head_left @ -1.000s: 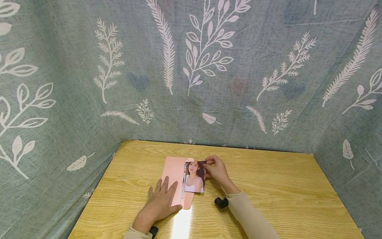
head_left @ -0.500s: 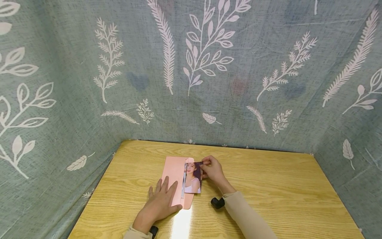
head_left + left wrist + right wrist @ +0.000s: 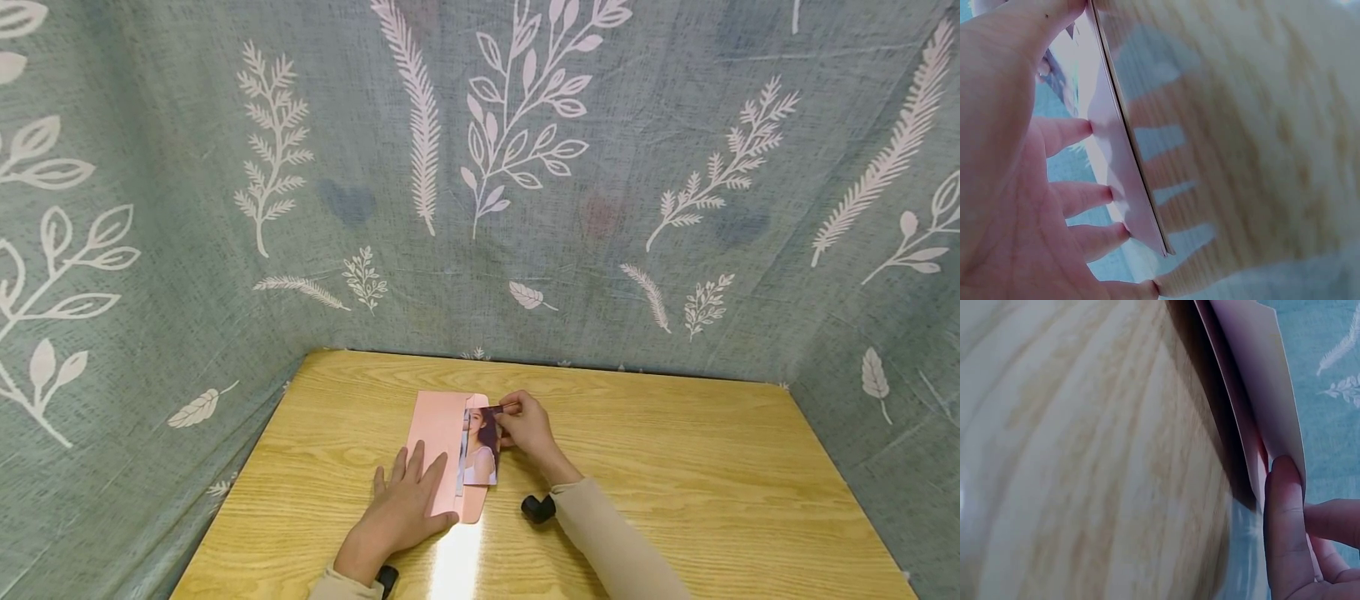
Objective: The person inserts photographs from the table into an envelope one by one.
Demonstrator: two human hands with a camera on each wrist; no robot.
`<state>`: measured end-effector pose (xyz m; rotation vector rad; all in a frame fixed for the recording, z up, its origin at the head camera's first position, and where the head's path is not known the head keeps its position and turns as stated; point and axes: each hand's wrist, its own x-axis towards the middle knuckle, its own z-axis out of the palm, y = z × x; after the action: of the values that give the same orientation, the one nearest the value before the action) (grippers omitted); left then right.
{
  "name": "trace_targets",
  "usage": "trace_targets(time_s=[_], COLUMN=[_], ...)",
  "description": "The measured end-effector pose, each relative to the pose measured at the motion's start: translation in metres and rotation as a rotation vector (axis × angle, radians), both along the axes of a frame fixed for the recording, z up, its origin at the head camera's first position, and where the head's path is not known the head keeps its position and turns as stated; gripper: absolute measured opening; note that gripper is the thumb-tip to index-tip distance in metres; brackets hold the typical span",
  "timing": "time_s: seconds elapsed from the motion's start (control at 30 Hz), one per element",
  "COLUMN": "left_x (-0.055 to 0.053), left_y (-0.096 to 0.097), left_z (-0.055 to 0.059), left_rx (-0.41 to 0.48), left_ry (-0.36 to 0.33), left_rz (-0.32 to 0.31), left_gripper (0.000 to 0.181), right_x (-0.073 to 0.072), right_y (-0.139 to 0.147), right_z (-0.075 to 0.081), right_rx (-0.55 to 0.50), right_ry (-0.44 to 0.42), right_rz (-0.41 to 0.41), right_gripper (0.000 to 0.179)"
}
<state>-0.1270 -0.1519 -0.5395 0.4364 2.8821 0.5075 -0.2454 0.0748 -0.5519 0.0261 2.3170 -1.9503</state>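
A pink envelope (image 3: 435,417) lies on the table with its flap (image 3: 474,505) opened out to the right. My left hand (image 3: 405,508) rests on its lower left part, fingers straight and spread. In the left wrist view the fingertips touch the envelope (image 3: 1113,144). My right hand (image 3: 531,432) pinches the upper right corner of a portrait photo (image 3: 480,458), whose left part is hidden inside the envelope's mouth. A narrow strip of another picture (image 3: 459,477) shows at the mouth beneath it. In the right wrist view the photo's pale back (image 3: 1266,375) rises at a slant over the flap.
The wood-grain table (image 3: 675,483) shines with a bright reflection in front of the envelope. A green-grey curtain (image 3: 450,292) with white leaf prints hangs behind and on both sides. Black camera mounts (image 3: 538,508) sit at both wrists.
My right hand has moved left, sliding the photo further into the envelope, so less of it shows. My left hand has stayed in place on the envelope.
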Motion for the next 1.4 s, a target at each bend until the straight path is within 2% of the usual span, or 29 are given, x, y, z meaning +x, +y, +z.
trace_targets(time_s=[0.17,0.53,0.87,1.2,1.4], left_x=[0.0,0.001,0.001,0.001,0.001], left_y=[0.0,0.0,0.0,0.0,-0.001], left_z=[0.0,0.001,0.001,-0.001,-0.001], left_rx=[-0.001,0.001,-0.004,-0.007,-0.001], left_ry=[-0.005,0.007,-0.01,-0.001,-0.006], left_rz=[0.0,0.002,0.002,0.003,0.006], left_gripper=[0.091,0.09,0.091,0.091,0.091], right_x=[0.0,0.001,0.001,0.004,0.005], right_y=[-0.004,-0.013,-0.021,-0.018,-0.01], right_z=[0.0,-0.003,-0.003,-0.002,0.0], right_rx=[0.026,0.018,0.011,0.054,0.012], right_ry=[0.014,-0.008,-0.002,0.0,-0.036], right_rz=[-0.007,-0.014,-0.012,-0.001,0.023], right_gripper=[0.02,0.017,0.017,0.019,0.022])
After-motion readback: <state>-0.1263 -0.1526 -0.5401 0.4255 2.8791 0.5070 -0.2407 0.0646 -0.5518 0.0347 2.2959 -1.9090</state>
